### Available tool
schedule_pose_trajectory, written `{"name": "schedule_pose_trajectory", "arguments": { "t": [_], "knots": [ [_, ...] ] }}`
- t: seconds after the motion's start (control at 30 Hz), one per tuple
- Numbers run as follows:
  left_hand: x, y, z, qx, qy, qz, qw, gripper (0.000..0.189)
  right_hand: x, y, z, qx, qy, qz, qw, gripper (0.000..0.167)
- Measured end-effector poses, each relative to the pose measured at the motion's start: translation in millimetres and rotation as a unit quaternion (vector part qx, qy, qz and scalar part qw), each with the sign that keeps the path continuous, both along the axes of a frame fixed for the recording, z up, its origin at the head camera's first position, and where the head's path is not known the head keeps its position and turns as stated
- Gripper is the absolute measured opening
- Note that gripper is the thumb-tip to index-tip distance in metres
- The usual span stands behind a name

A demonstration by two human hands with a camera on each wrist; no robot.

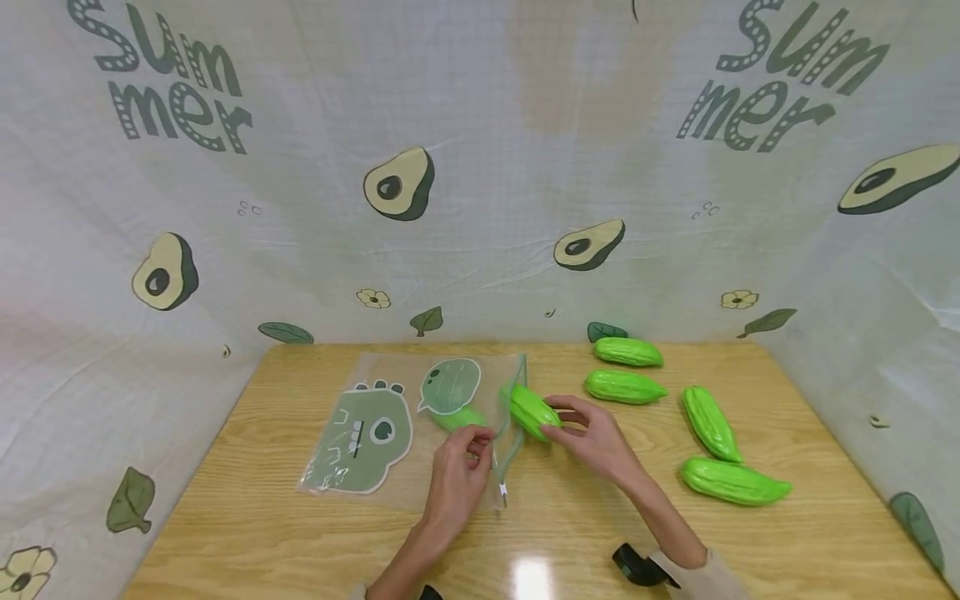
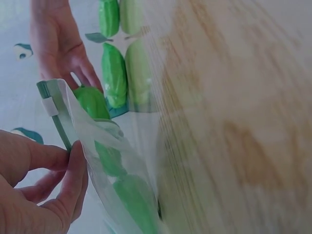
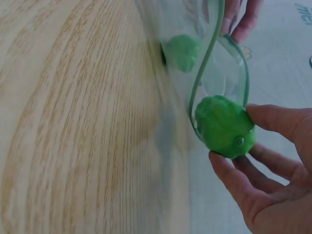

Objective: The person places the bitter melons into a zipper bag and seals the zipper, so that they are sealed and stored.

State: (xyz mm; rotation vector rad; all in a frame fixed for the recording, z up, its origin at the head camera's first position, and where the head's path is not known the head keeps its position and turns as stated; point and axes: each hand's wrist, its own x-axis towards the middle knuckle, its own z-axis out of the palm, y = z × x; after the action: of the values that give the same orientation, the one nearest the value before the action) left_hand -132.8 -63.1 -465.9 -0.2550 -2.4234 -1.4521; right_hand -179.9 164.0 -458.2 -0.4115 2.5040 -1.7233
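Observation:
A clear slider zip bag (image 1: 341, 429) with a green cartoon print lies on the table, its mouth spread toward the right. My left hand (image 1: 459, 477) pinches the bag's near edge beside the opening, between thumb and fingers (image 2: 73, 161). With its fingertips, my right hand (image 1: 596, 440) holds a bright green bitter melon (image 1: 531, 410) by one end. The melon's other end is inside the green-trimmed mouth (image 3: 199, 78). Another bitter melon (image 3: 183, 52) lies deeper in the bag, seen through the plastic and partly hidden by print in the head view.
Several more bitter melons lie on the right of the wooden table (image 1: 247, 483): two at the back, one slanted melon (image 1: 711, 423), and one nearer melon (image 1: 735, 481). A cloth (image 1: 480, 275) printed with avocados hangs behind and at both sides.

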Motion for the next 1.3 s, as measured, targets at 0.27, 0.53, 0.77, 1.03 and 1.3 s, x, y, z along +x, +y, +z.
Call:
{"name": "schedule_pose_trajectory", "arguments": {
  "t": [0.27, 0.53, 0.77, 1.03, 1.3],
  "knots": [
    [1.2, -1.0, 1.2, -0.001, 0.003, -0.002, 1.0000, 0.015, -4.9, -7, -0.9, 0.002, 0.000, 0.002, 1.0000, 0.045],
    [2.4, -0.3, 1.6, 0.007, 0.007, -0.008, 0.9999, 0.016, -8.8, -13, 1.4, 0.006, 0.003, 0.009, 0.9999, 0.045],
    [2.9, -0.1, 2.2, 0.005, 0.007, -0.007, 0.9999, 0.016, -12.0, -18, 1.7, 0.010, 0.014, 0.017, 0.9997, 0.045],
    [3.3, 0.1, 2.2, 0.006, 0.011, -0.007, 0.9999, 0.016, -16.4, -25, 0.3, 0.005, 0.019, 0.026, 0.9995, 0.044],
    [3.0, -0.3, 3.0, 0.005, 0.010, -0.009, 0.9999, 0.017, -21.6, -29, -5.0, 0.011, 0.009, 0.034, 0.9993, 0.042]
  ]
}}
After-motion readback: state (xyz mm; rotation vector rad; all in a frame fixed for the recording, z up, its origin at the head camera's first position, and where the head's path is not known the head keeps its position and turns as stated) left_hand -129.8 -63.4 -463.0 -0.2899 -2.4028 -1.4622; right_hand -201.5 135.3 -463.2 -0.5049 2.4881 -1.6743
